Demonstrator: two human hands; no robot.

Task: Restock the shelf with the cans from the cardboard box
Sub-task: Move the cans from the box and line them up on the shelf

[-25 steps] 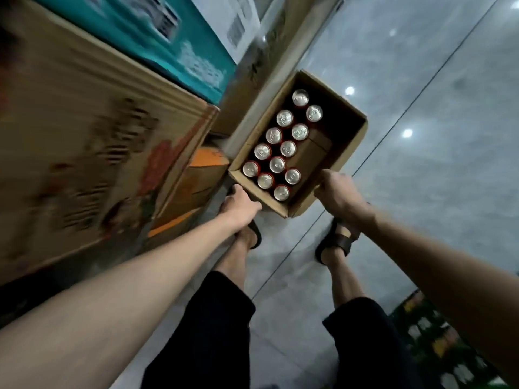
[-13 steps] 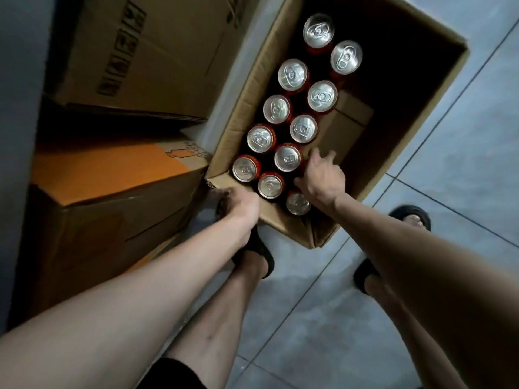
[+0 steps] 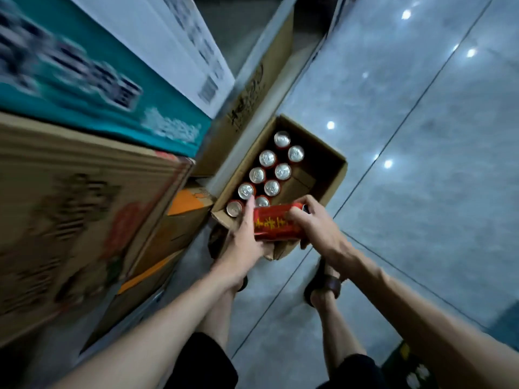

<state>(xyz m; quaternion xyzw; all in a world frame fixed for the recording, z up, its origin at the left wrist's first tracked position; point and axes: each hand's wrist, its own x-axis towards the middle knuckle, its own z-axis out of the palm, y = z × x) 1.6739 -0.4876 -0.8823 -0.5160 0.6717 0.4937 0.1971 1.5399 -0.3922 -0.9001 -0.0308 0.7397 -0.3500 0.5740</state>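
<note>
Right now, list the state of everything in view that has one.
Box: open, on the floor, part full.
Boxed cans: upright, nine tops showing, in two rows.
Held can: on its side, over the box's near end.
Left hand: fingers straight against the can's end.
Right hand: fingers curled round the can.

Single wide-angle view from the standing person's head, facing steeply down: left hand [image 3: 241,242] and right hand [image 3: 318,230] close at centre on a red can [image 3: 273,224], cardboard box [image 3: 331,178] just beyond, stacked cartons [image 3: 84,220] near left, tiled floor [image 3: 421,192] right.
</note>
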